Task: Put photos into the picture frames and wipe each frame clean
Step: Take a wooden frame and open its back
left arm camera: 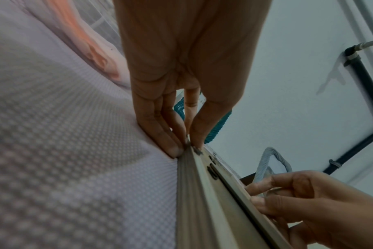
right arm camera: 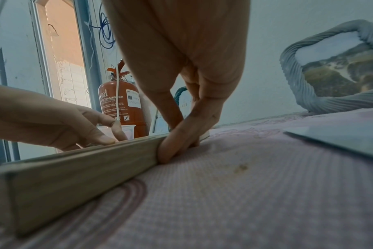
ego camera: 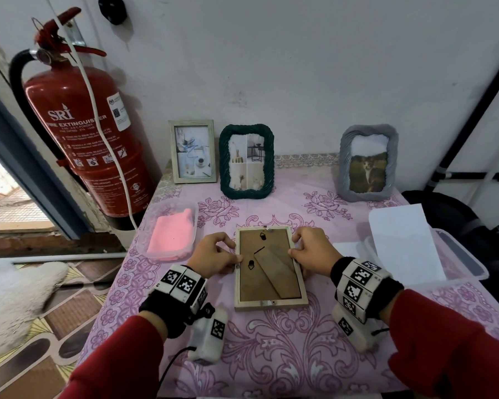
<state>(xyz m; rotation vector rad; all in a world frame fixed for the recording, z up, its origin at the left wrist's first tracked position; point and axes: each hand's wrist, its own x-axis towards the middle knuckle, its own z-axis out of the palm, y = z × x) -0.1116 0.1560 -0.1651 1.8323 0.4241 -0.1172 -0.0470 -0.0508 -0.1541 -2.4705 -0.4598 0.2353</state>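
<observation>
A pale wooden picture frame (ego camera: 267, 269) lies face down on the pink flowered tablecloth (ego camera: 271, 341), its brown backing board and folded stand facing up. My left hand (ego camera: 236, 251) pinches the frame's left edge near a small metal clip; the left wrist view shows its fingertips (left arm camera: 177, 148) pressed against the frame's rim (left arm camera: 202, 193). My right hand (ego camera: 293, 249) grips the right edge opposite, with the thumb (right arm camera: 177, 144) lying along the frame's side (right arm camera: 74, 168) and the fingers on top. The frame's front is hidden.
Three frames holding photos stand by the wall: a pale wooden one (ego camera: 192, 151), a dark green one (ego camera: 247, 161) and a grey one (ego camera: 368, 162). A clear tub with a pink cloth (ego camera: 172, 237) sits left. White sheets (ego camera: 401, 240) lean in a clear box, right. A fire extinguisher (ego camera: 81, 133) stands off the table's left.
</observation>
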